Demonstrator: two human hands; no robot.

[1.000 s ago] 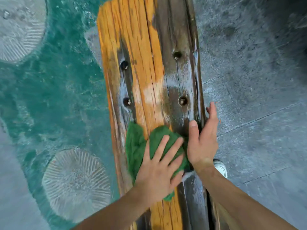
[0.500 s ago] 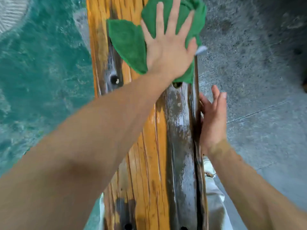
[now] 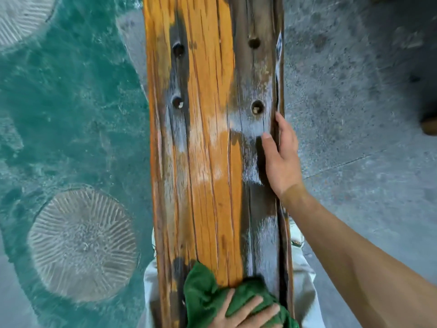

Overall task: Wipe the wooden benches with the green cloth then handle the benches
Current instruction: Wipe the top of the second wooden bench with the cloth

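— Cloth's [image 3: 212, 294] right at the near end of the worktop [image 3: 212, 162], bunched green under the left hand [image 3: 246, 313].

— Is the hand gripping it?

— Fingers [image 3: 248, 304] are spread flat on top, pressing it down onto the wood rather than curling round it. The right hand [image 3: 281, 159] is well up the plank from the cloth, resting on the right edge, thumb [image 3: 268, 140] lying on the top face, other fingers straight along the side. It holds nothing.

— What's the wood like?

— Long weathered plank, orange down the middle, dark grey along both sides, cracked with the grain. Pale sheen on the dark parts, looks wet. Four round bolt holes [image 3: 257, 107] at the far half, two on each side.

— And around it?

— Grey speckled concrete [image 3: 354, 114] to the right, teal painted floor [image 3: 71, 114] to the left with a pale ribbed disc [image 3: 82, 245] set in it. Pale trousers [image 3: 305, 292] show beneath the plank's near end, either side.
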